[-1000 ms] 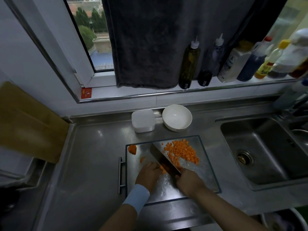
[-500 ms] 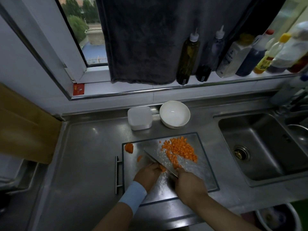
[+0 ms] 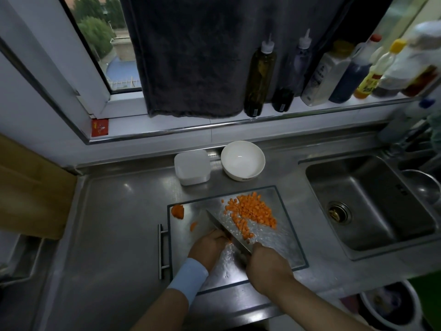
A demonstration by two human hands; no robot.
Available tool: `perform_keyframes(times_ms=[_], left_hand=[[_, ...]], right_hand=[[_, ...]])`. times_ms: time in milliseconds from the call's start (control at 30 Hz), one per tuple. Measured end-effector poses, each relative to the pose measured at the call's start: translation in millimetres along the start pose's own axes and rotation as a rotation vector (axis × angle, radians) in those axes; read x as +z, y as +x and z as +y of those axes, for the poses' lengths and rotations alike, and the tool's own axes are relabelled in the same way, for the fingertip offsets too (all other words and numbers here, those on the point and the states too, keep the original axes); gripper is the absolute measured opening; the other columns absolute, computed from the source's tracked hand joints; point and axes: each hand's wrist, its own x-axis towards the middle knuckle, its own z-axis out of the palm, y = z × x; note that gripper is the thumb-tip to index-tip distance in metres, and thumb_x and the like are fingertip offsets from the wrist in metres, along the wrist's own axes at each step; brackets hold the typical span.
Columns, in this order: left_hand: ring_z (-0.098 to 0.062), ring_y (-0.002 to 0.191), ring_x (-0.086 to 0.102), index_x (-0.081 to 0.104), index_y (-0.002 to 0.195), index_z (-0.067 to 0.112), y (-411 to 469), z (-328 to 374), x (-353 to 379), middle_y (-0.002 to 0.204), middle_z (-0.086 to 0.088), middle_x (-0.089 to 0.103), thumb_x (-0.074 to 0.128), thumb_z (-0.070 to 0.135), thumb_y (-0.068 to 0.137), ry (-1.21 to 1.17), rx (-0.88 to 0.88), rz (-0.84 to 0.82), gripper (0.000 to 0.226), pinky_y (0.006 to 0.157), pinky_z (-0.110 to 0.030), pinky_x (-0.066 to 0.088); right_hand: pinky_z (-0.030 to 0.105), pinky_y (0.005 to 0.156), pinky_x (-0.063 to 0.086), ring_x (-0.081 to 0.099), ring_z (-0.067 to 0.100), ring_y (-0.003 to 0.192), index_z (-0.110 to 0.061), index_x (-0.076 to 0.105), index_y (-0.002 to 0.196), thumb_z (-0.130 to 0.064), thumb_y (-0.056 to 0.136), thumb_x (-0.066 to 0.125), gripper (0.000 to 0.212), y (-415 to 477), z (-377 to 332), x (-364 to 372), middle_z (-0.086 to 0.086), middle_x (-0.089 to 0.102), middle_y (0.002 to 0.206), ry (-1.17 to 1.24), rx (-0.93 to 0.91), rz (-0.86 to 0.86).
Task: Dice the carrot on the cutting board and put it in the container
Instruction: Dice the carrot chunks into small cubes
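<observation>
Orange carrot cubes [image 3: 253, 210] heaped at far right of steel cutting board [image 3: 285, 237], left hand [image 3: 207, 250] curled over carrot remnant [image 3: 230, 241] against knife [image 3: 225, 231], right hand [image 3: 267, 265] gripping its handle, white container [image 3: 192, 167] behind board on counter [image 3: 119, 223]

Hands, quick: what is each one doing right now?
Left hand: holds down the last carrot piece, against the cleaver.
Right hand: grips the cleaver's handle.
</observation>
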Motion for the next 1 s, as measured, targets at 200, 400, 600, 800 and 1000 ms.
perform_keyframes(times_ms=[200, 400, 600, 800, 1000], left_hand=[[-0.010, 0.075, 0.069, 0.077, 0.082, 0.018, 0.6, 22.3, -26.7, 0.086, 0.004, 0.072, 0.093, 0.005, 0.045, -0.005, 0.005, 0.060, 0.042, 0.072, -0.017, 0.054], [-0.007, 0.072, 0.068, 0.077, 0.078, 0.020, -0.8, 25.0, -29.0, 0.083, 0.008, 0.071, 0.095, 0.009, 0.042, 0.012, -0.007, 0.049, 0.042, 0.074, -0.010, 0.049], [-0.010, 0.077, 0.067, 0.077, 0.081, 0.018, -2.0, 21.0, -26.1, 0.086, 0.003, 0.071, 0.092, 0.001, 0.046, -0.089, -0.018, 0.032, 0.041, 0.078, -0.013, 0.050], [-0.005, 0.081, 0.061, 0.075, 0.082, 0.010, -2.3, 19.7, -22.7, 0.088, 0.002, 0.068, 0.085, -0.007, 0.055, -0.167, -0.073, -0.008, 0.033, 0.094, 0.001, 0.030], [-0.005, 0.082, 0.060, 0.075, 0.085, 0.012, -4.7, 19.5, -25.0, 0.090, -0.002, 0.068, 0.077, 0.003, 0.072, -0.217, -0.178, -0.039, 0.016, 0.092, 0.004, 0.026]], right_hand=[[0.027, 0.079, 0.048, 0.064, 0.022, 0.101, -0.015, 0.056, 0.115, -0.020, 0.094, 0.051, 0.022, 6.1, -0.8, -0.3, 0.005, 0.065, 0.113, -0.024, 0.022, -0.047], [0.025, 0.076, 0.048, 0.063, 0.021, 0.101, -0.015, 0.058, 0.114, -0.021, 0.093, 0.052, 0.023, 17.4, 3.0, 3.0, 0.005, 0.064, 0.113, 0.000, 0.034, -0.106], [0.025, 0.084, 0.051, 0.064, 0.020, 0.102, -0.016, 0.060, 0.114, -0.030, 0.094, 0.054, 0.026, 25.9, 4.5, 15.6, 0.003, 0.065, 0.113, 0.026, 0.037, -0.105], [0.030, 0.088, 0.048, 0.063, 0.025, 0.109, -0.010, 0.062, 0.117, -0.034, 0.099, 0.047, 0.033, 42.3, -11.3, 21.6, 0.010, 0.066, 0.118, 0.030, 0.006, -0.090], [0.030, 0.089, 0.047, 0.060, 0.025, 0.112, -0.009, 0.059, 0.118, -0.028, 0.098, 0.049, 0.030, 54.4, -15.8, 19.8, 0.011, 0.064, 0.121, 0.042, -0.021, -0.083]])
